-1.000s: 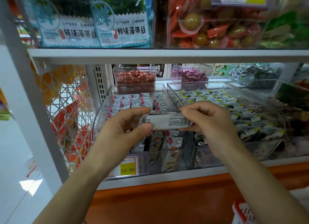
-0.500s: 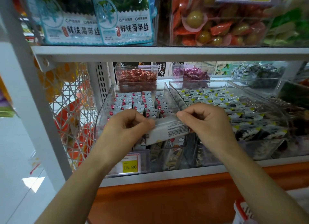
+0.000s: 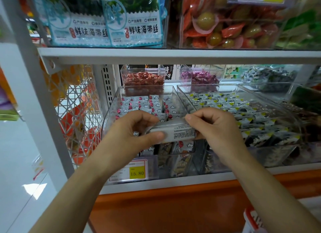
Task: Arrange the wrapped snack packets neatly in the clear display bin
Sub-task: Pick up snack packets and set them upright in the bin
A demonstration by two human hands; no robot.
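Observation:
A white wrapped snack packet (image 3: 178,131) with small printed text is held between both hands over the front of a clear display bin (image 3: 111,118). My left hand (image 3: 132,133) grips its left end, thumb underneath. My right hand (image 3: 213,128) pinches its right end from above. Inside the bin stand rows of white packets (image 3: 139,104) with red dots and cloud prints. More of them lean against the bin's front wall below the held packet.
A second clear bin (image 3: 284,100) of black, white and yellow packets sits to the right. Small tubs of red candies (image 3: 143,79) and purple candies (image 3: 199,78) stand behind. A shelf board (image 3: 173,56) hangs low overhead. A yellow price tag (image 3: 137,172) reads 15.80.
The packet has tilted from flat and level to lying lower, with its left end down, just above the bin's front rows. Both hands stayed on its ends.

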